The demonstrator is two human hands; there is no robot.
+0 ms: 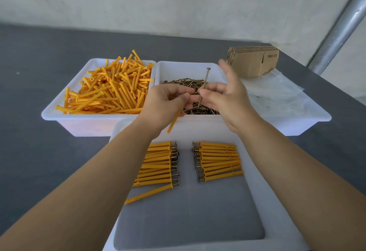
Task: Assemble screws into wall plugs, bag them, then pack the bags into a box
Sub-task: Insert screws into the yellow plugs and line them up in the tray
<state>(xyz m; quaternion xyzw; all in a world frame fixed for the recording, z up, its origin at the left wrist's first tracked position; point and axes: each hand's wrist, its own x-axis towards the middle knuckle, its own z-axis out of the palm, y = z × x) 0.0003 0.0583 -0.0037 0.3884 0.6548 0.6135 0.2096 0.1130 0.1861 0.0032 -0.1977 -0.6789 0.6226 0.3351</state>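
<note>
- A single screw (204, 87) stands nearly upright, head up, pinched in the right hand (227, 96) over the bin of loose screws (195, 97), the landmark used below.
- An orange wall plug (174, 122) hangs from the left hand (168, 102) at the near edge of that bin, slanting down toward the person.
- Just nearer than the bin, a white tray (277, 211) holds two rows of assembled plugs (217, 161) with screw heads showing; one more lies skewed below the left row.
- Left of the bin, a second bin is heaped with loose plugs (111, 90).
- Right of the bin lie clear plastic bags (277, 92), and beyond them flat cardboard boxes (253, 62).
- Progress, as I judge it: assembly is well under way, but plenty of loose parts remain; nothing looks bagged and no box is folded.
- Left hand: fingers curled round the plug, thumb and forefinger reaching toward the screw.
- Right hand: thumb and forefinger pinch the screw's lower shank, other fingers fanned upward; both forearms reach forward over the tray.
</note>
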